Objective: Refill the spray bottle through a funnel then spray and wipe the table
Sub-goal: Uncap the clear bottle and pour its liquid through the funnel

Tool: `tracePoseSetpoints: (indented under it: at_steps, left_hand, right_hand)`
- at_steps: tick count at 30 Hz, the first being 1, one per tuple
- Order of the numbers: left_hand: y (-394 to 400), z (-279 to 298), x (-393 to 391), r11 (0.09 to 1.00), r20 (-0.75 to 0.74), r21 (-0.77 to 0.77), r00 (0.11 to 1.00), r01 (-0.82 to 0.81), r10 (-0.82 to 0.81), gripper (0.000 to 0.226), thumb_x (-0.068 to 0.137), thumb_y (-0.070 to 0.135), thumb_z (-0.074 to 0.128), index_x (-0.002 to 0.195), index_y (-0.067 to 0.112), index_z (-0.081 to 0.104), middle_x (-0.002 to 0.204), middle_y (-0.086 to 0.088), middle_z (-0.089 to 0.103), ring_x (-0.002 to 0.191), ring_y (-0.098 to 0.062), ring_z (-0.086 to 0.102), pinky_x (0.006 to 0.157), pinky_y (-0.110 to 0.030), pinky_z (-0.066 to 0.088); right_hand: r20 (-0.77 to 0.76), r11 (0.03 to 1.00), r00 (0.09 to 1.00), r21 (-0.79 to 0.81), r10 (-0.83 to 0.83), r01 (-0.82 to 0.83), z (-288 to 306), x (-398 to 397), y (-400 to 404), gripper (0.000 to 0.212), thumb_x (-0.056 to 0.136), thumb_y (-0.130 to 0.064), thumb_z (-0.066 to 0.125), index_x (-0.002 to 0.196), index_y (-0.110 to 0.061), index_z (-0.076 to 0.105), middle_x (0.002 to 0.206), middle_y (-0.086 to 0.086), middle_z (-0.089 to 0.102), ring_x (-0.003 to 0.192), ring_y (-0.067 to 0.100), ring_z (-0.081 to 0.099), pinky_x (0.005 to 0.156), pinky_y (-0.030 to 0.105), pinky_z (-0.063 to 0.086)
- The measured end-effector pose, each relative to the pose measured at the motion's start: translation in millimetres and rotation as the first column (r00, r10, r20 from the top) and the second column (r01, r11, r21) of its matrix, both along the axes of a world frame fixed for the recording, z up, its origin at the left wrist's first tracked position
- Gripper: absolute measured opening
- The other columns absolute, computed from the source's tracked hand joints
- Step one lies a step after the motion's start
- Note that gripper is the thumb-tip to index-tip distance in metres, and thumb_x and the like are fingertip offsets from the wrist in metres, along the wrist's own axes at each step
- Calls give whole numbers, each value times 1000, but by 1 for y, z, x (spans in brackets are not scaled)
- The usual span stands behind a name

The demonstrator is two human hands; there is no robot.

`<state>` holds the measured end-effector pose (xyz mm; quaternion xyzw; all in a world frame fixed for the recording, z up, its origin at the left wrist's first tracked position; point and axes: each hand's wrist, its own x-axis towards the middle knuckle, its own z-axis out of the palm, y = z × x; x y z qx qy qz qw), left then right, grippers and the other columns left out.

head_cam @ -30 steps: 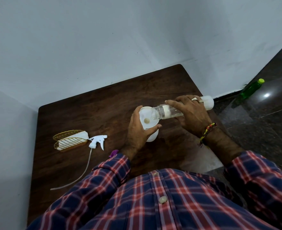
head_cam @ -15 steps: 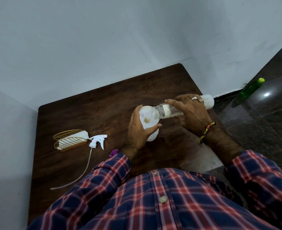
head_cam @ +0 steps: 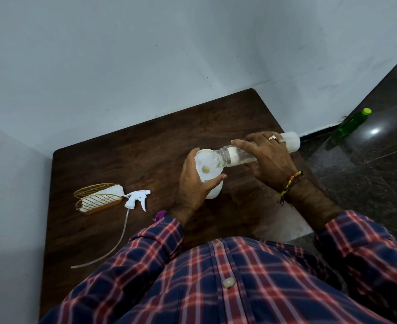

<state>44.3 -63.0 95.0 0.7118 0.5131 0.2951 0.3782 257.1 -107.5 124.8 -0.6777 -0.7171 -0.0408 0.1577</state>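
Almost nothing has changed over the last second: the clear bottle (head_cam: 242, 155), gripped by the right hand (head_cam: 266, 157), stays tipped into the funnel (head_cam: 205, 163), which is steadied on the spray bottle (head_cam: 213, 191) by the left hand's (head_cam: 192, 185) curled fingers (head_cam: 217, 178) on the desk (head_cam: 132, 148); refilling is judged ongoing.

Far tabletop (head_cam: 146, 146) bare; rack (head_cam: 96, 199) left.

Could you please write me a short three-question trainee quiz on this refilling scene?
1. True or false: the trigger head is screwed onto the spray bottle.
2. Which hand tilts the clear bottle? A left hand B right hand
3. Fill in: the clear bottle's mouth points into the ____.

Key: 1 false, it lies on the table; 2 B; 3 funnel.
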Motion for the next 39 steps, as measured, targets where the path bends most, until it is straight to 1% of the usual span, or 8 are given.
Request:
tracePoseSetpoints:
  at_steps: [11, 15, 19, 24, 28, 32, 36, 39]
  left_hand:
    - [-1, -1, 0, 1000, -3, -13, 1000, -5, 5, 96, 68, 36, 86, 145, 14, 31, 144, -3, 44, 126, -4, 38, 95, 2, 23]
    - [-1, 1, 0, 1000, -1, -6, 1000, -5, 5, 96, 68, 35, 86, 145, 14, 32, 144, -4, 44, 128, -7, 39, 98, -2, 25]
    - [-2, 3, -2, 1000, 4, -5, 1000, -7, 7, 97, 68, 35, 87, 145, 14, 32, 145, -3, 43, 126, -4, 37, 102, -14, 29]
    - [-1, 2, -2, 1000, -15, -9, 1000, -4, 4, 98, 68, 35, 87, 146, 15, 30, 147, -2, 42, 124, 2, 33, 97, -2, 23]
    - [0, 1, -1, 1000, -27, -6, 1000, -5, 5, 99, 68, 37, 86, 147, 15, 29, 147, -3, 42, 124, 1, 32, 99, -5, 25]
    - [1, -2, -2, 1000, -32, 4, 999, -3, 3, 98, 68, 37, 86, 146, 15, 30, 145, -3, 43, 124, 0, 34, 91, 8, 22]
    - [1, -2, -2, 1000, -28, -9, 1000, 5, -5, 99, 68, 38, 86, 146, 15, 30, 145, -3, 44, 127, -5, 38, 97, -2, 23]
    - [2, -3, -1, 1000, -25, -15, 1000, 8, -8, 98, 68, 38, 85, 146, 16, 29, 146, -2, 43, 127, -4, 37, 94, 3, 21]
  right_hand:
    - [6, 1000, 1000, 4, 6, -6, 0, 0, 0, 67, 68, -13, 81, 130, -28, 59, 114, 8, 65, 108, 32, 61, 98, 53, 43]
    - [11, 1000, 1000, 10, 5, -5, 0, 1, 0, 67, 69, -14, 80, 130, -29, 59, 114, 8, 65, 108, 32, 60, 97, 53, 43]
    - [2, 1000, 1000, 14, 9, -9, 1, 0, 0, 66, 70, -12, 77, 130, -30, 59, 114, 7, 65, 108, 31, 60, 99, 52, 42]
    - [1, 1000, 1000, 7, 2, -2, 1, 0, 0, 66, 69, -11, 77, 130, -29, 59, 115, 7, 65, 109, 32, 60, 98, 53, 42]
    - [2, 1000, 1000, 11, 6, -6, 1, 0, 0, 67, 69, -10, 77, 130, -29, 59, 114, 8, 65, 108, 32, 60, 98, 53, 42]
    - [6, 1000, 1000, 22, 10, -11, 1, 0, 0, 66, 69, -9, 76, 130, -29, 60, 114, 8, 65, 108, 32, 60, 98, 52, 42]
    - [12, 999, 1000, 27, 17, -17, 2, 1, 1, 65, 69, -9, 76, 129, -29, 61, 113, 8, 65, 107, 31, 60, 98, 52, 42]
    - [15, 999, 1000, 36, 17, -17, 1, 1, 1, 65, 68, -9, 76, 129, -28, 62, 113, 8, 66, 107, 32, 60, 97, 52, 42]
